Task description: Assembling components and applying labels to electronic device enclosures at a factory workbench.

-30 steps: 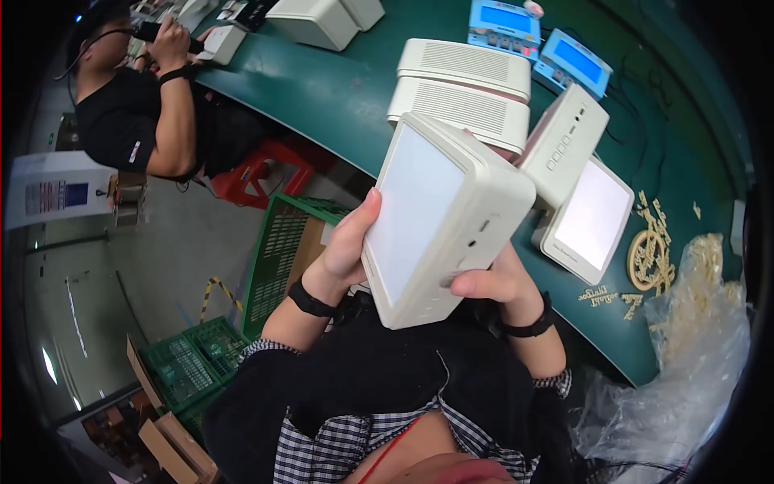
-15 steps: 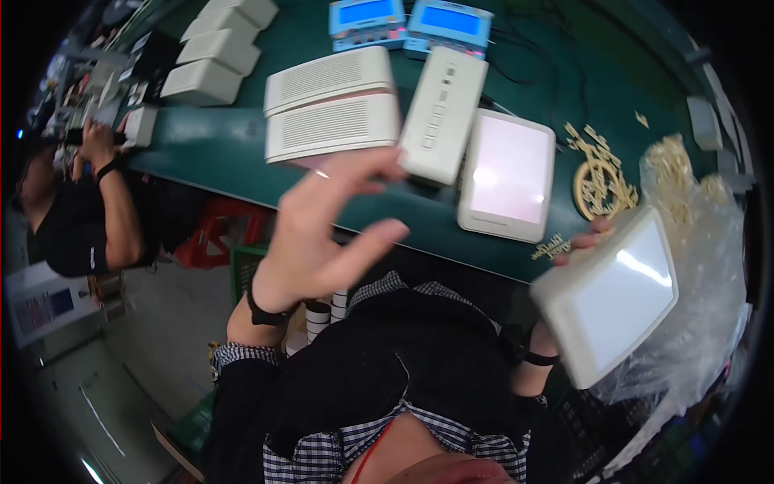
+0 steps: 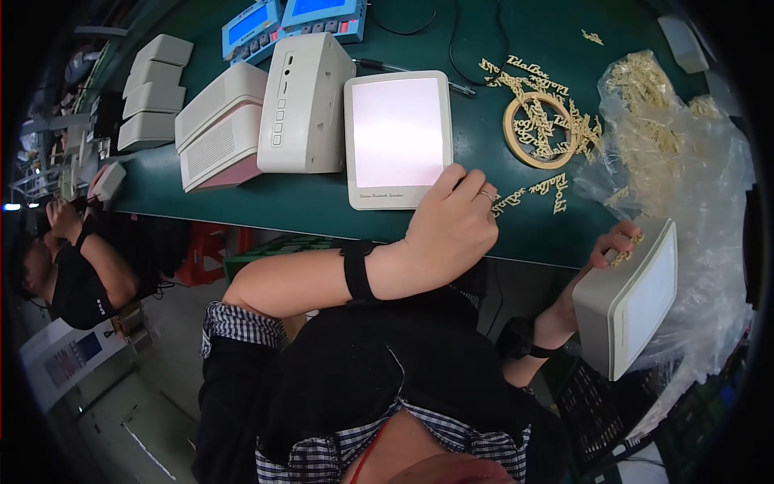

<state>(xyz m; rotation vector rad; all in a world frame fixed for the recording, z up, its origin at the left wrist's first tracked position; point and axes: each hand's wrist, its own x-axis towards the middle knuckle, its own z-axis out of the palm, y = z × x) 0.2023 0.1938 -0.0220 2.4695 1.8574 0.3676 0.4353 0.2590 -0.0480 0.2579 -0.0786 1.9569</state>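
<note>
My right hand (image 3: 614,247) grips a white box-shaped speaker (image 3: 598,300) off the table's front edge, its pale screen facing right. A small pale-yellow lettering piece (image 3: 626,252) shows at that hand's fingers. My left hand (image 3: 451,226) is closed, fingers curled, reaching across my body to the lower right corner of another speaker (image 3: 397,198). That one lies on the table with its pinkish-white panel up. Whether the left hand touches it, or has something small in its fingers, I cannot tell. Several loose lettering pieces (image 3: 558,194) lie just right of the left hand.
A yellow ring (image 3: 511,129) encircles more lettering pieces. Beyond it, a clear plastic bag (image 3: 709,161) holds many more. Leftward stand a speaker with buttons (image 3: 310,105), two grilled speakers (image 3: 214,121) and blue display units (image 3: 322,18). A pen (image 3: 387,66) lies behind. A co-worker (image 3: 89,274) works far left.
My left hand has swung right from the grilled speakers to the panel-up speaker and its fingers have curled in. The held speaker has turned, showing more of its side. The view has shifted right.
</note>
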